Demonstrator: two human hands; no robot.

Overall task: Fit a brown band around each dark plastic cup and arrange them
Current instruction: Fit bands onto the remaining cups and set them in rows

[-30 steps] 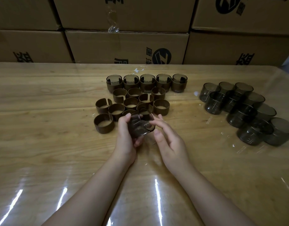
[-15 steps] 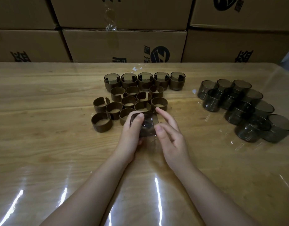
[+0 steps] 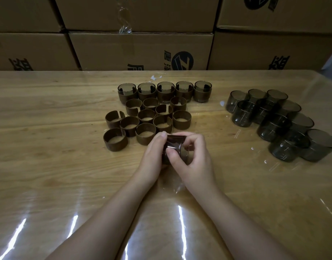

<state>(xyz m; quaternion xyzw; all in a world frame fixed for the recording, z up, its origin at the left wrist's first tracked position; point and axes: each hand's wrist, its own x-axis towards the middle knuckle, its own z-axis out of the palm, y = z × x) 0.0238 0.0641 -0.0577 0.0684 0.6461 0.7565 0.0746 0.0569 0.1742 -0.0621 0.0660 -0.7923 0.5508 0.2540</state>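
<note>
Both hands meet at the table's middle around one dark plastic cup (image 3: 175, 142) with a brown band on it. My left hand (image 3: 154, 156) grips its left side, thumb up by the rim. My right hand (image 3: 193, 156) curls round its right side, thumb pressed on the front. Most of the cup is hidden by fingers. Just beyond lie several loose brown bands (image 3: 145, 116). Behind them stands a row of several banded cups (image 3: 165, 91). Several bare dark cups (image 3: 277, 121) cluster at the right.
The wooden table (image 3: 49, 166) has a glossy clear cover. Stacked cardboard boxes (image 3: 140, 49) form a wall along its far edge. A scrap of clear film (image 3: 155, 77) lies behind the banded row.
The cup has tipped and turned in my hands. My right fingers went from stretched over it to curled round it, and both hands shifted slightly nearer me.
</note>
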